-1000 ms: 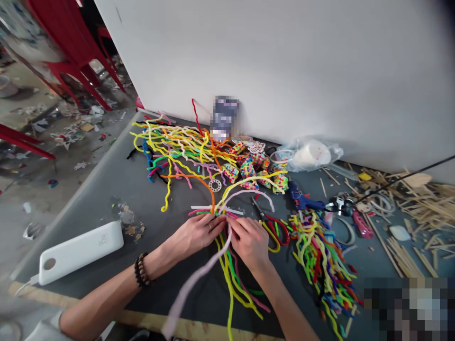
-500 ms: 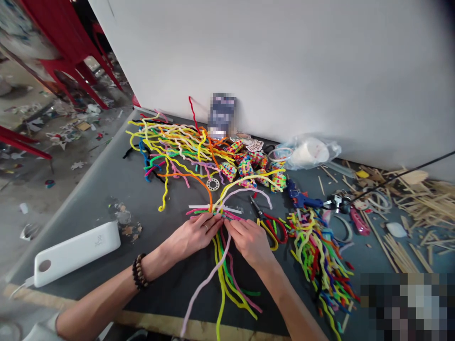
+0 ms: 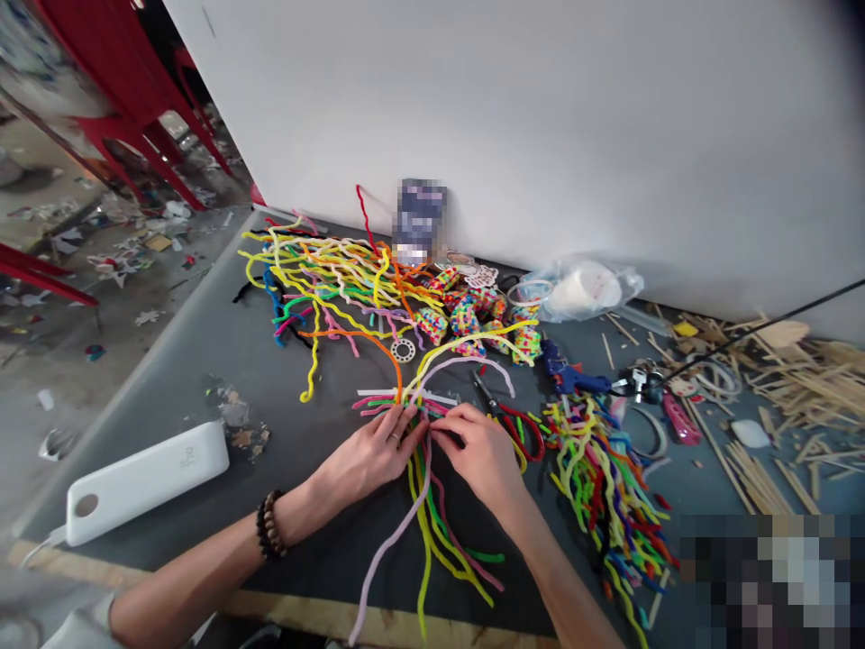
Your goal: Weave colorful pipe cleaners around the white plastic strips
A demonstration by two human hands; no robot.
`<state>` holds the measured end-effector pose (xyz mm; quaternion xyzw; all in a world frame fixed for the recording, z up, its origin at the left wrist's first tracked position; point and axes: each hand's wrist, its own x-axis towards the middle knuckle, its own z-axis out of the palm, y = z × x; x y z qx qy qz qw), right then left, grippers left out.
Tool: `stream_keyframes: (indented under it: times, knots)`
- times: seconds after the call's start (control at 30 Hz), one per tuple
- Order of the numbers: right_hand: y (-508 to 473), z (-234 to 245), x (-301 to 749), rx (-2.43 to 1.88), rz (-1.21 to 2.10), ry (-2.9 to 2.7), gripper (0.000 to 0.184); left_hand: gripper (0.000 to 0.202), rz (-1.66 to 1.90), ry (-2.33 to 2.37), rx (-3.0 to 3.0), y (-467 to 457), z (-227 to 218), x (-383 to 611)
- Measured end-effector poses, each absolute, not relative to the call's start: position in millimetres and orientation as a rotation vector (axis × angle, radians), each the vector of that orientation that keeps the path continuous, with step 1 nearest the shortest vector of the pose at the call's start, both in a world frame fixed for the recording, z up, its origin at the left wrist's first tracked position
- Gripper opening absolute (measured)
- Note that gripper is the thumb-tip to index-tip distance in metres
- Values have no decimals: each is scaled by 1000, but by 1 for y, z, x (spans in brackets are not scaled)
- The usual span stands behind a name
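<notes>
My left hand (image 3: 368,451) presses on a woven bundle of pipe cleaners, its fingers closed over the crossing. My right hand (image 3: 483,455) pinches a lilac pipe cleaner (image 3: 398,532) close to that crossing; the strand's long end hangs toward the table's front edge. Yellow pipe cleaners (image 3: 423,541) and a green pipe cleaner (image 3: 442,527) trail below the hands. Short pink pipe cleaners (image 3: 368,406) lie crosswise, and an orange pipe cleaner (image 3: 393,356) curves away at the top. The fingers hide most of the weave. Scissors (image 3: 536,433) with red and yellow handles lie beside my right hand.
Long pipe cleaners (image 3: 324,261) are heaped at the back, beside beaded lumps (image 3: 466,315). To the right are a blue glue gun (image 3: 571,379), cut pipe cleaners (image 3: 601,487) and wooden sticks (image 3: 784,388). A white power bank (image 3: 152,487) lies left, near the table edge.
My right hand has drawn slightly back from my left and now pinches the lilac pipe cleaner, whose tail has shifted a little to the right. The left hand stays on the bundle.
</notes>
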<state>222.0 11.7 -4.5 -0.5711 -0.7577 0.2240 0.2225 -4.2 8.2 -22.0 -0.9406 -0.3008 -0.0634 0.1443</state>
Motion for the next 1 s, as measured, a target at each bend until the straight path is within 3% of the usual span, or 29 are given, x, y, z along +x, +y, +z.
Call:
stream_keyframes:
  times: [0.37, 0.53, 0.67, 0.9, 1.0]
  knots:
    - [39, 0, 203, -1703, 216, -2205, 16, 44, -181, -861, -2727, 10, -23, -2]
    - [53, -2, 191, -1792, 140, -2238, 45, 44, -169, -887, -2733, 10, -27, -1]
    - [58, -6, 184, -1738, 223, -2203, 53, 40, -197, -884, -2717, 11, -26, -1]
    - [60, -16, 183, -1601, 760, -1827, 69, 40, -213, -877, -2719, 12, -23, -2]
    - [62, -14, 187, -1587, 817, -1822, 64, 40, -217, -860, -2725, 12, -26, -3]
